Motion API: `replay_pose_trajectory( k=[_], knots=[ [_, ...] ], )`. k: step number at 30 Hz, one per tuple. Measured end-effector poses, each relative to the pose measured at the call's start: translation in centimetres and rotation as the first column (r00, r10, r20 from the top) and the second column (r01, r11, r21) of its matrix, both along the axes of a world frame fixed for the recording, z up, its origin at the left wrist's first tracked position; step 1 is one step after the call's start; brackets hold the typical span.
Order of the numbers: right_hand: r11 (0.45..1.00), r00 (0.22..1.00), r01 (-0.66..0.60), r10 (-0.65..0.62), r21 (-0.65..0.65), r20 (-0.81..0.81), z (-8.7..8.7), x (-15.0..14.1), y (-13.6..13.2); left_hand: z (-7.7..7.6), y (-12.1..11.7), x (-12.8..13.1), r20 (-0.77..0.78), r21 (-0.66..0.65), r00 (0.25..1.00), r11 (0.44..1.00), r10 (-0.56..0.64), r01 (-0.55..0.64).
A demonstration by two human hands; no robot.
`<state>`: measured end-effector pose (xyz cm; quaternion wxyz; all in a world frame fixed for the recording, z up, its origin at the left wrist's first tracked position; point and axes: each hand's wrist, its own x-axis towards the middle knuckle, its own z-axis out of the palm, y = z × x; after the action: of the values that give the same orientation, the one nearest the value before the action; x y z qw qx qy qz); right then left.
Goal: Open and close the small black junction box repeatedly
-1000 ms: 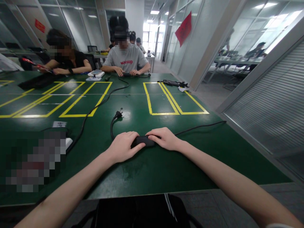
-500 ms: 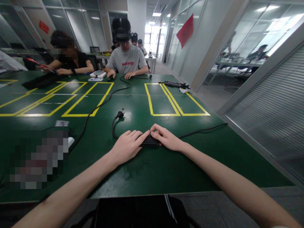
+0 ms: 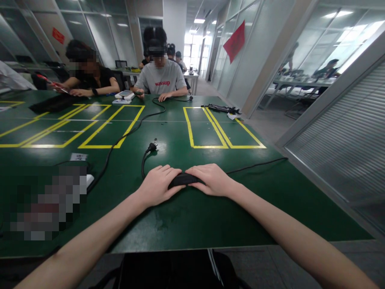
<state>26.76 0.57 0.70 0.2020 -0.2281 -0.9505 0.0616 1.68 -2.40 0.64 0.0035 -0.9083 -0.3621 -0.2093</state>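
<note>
A black power adapter (image 3: 185, 179) lies across the middle in front of me, gripped at both ends. My left hand (image 3: 157, 185) is closed round its left end, thumb along the near side and fingers over the far side. The right end is held the same way by my right hand (image 3: 212, 180). Both ends are partly hidden under my fingers. From behind my left hand a thick cord curves up to a black plug (image 3: 152, 147) resting on the table. A thinner black cable (image 3: 257, 165) runs from beyond my right hand to the right edge.
The green table (image 3: 192, 224) bears yellow tape outlines. A long black cord (image 3: 112, 149) crosses it at left, near a pixelated patch and a paper label (image 3: 79, 157). A black folded device (image 3: 221, 108) lies at the far right. Two people sit across the table.
My right fingertips have left the adapter's top and now wrap its right end. My left thumb has come to its near side. The adapter is turned in my hands. A person opposite raises a hand.
</note>
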Motion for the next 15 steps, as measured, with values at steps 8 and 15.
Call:
replay_pose_trajectory(
  k=[8,15],
  knots=[
    [0.98,0.995,0.051,-0.066,-0.194,-0.073,0.27,-0.26,-0.22,0.18,-0.15,-0.13,0.0,0.025,0.999,0.999,-0.045,0.045],
    [0.489,0.97,-0.166,-0.076,-0.857,-0.231,0.74,-0.05,-0.16,0.03,-0.23,0.16,-0.056,0.01,0.992,0.993,-0.117,0.118]
  ],
)
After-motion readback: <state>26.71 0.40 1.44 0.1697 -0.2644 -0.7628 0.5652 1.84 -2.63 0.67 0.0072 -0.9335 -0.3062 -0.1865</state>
